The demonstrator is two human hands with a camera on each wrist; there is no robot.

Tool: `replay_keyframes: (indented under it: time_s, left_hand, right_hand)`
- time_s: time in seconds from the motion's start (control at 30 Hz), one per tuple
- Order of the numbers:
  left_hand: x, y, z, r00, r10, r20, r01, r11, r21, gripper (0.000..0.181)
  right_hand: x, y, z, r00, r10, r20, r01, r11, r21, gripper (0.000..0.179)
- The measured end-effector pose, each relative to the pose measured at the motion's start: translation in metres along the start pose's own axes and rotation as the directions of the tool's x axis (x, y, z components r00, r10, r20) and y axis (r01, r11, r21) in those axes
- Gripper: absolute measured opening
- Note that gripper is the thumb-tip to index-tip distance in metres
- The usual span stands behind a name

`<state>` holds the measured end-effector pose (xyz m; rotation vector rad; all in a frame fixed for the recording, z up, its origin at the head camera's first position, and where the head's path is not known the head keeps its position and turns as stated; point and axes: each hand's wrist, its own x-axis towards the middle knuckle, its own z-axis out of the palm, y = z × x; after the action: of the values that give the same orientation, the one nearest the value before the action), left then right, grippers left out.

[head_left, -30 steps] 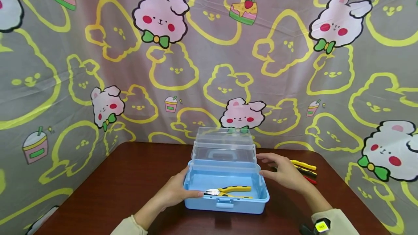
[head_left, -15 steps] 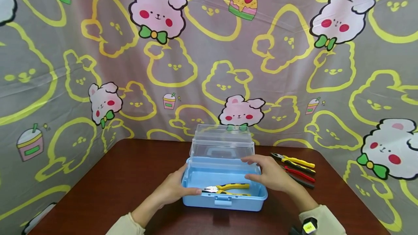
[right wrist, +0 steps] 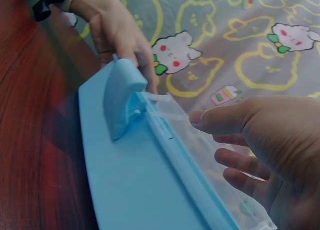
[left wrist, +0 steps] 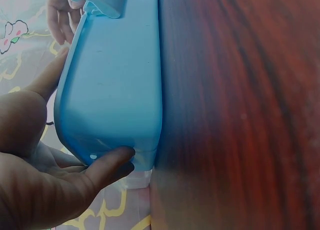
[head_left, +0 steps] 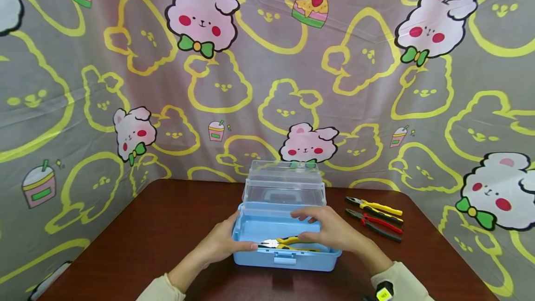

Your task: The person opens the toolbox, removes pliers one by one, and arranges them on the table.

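Note:
A light blue toolbox (head_left: 259, 260) stands on the table, its clear lid (head_left: 288, 184) swung up at the back. Inside it lie pliers (head_left: 287, 241) with yellow and black handles, partly covered by my right hand. My left hand (head_left: 217, 244) grips the box's left end, thumb along the rim and fingers against the outer wall (left wrist: 115, 85). Over the right half of the box hovers my right hand (head_left: 334, 230), fingers loosely bent, thumb apart and nothing held. In the right wrist view it is beside the front rim near the latch (right wrist: 122, 98).
On the table's right side lie yellow-and-black pliers (head_left: 378, 208) and, just nearer, red-and-black pliers (head_left: 378, 223). The dark wooden table (head_left: 167, 217) ends at a patterned curtain (head_left: 267, 68) behind and on both sides.
My right hand has moved left from the box's right side to above its inside, uncovering the pliers on the table. My left hand stays on the box.

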<state>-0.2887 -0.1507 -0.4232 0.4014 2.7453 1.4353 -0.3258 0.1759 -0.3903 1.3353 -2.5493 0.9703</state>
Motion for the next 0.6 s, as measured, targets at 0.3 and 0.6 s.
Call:
replay_keyframes:
  time_s: [0.3,0.6]
  left_hand:
    - [0.0,0.0,0.0,1.0,0.011,0.003,-0.011,1.0,-0.009,0.116]
    - [-0.002,0.0,0.0,1.0,0.012,0.001,-0.012,1.0,-0.017,0.115]
  right_hand:
    - [0.015,0.007,0.018,0.986,0.053,0.155,-0.06,0.998,0.037,0.049]
    - [0.028,0.016,0.033,0.966,0.063,0.249,-0.066,0.998,0.003,0.052]
